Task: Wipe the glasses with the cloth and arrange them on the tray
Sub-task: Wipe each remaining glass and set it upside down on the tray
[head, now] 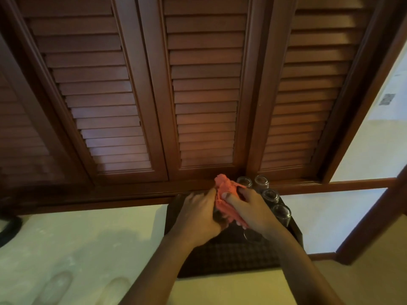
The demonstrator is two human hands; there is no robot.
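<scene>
Both hands meet above a dark woven tray (pixel 231 258). My left hand (pixel 196 214) grips a glass (pixel 218 215), which is mostly hidden under its fingers and the cloth. My right hand (pixel 251 208) pinches a crumpled pink cloth (pixel 225 190) and presses it against that glass. Several clear glasses stand upside down along the tray's right side, one at the back (pixel 244 182), another beside it (pixel 261 181), and one nearer me (pixel 282 213). Another glass (pixel 250 235) shows partly below my right wrist.
The tray sits on a pale counter (pixel 88 249) against dark wooden louvred shutters (pixel 204 95). A wooden ledge (pixel 132 190) runs behind the tray. A dark object (pixel 10 227) lies at the left edge. A wooden door frame (pixel 374 227) stands at the right.
</scene>
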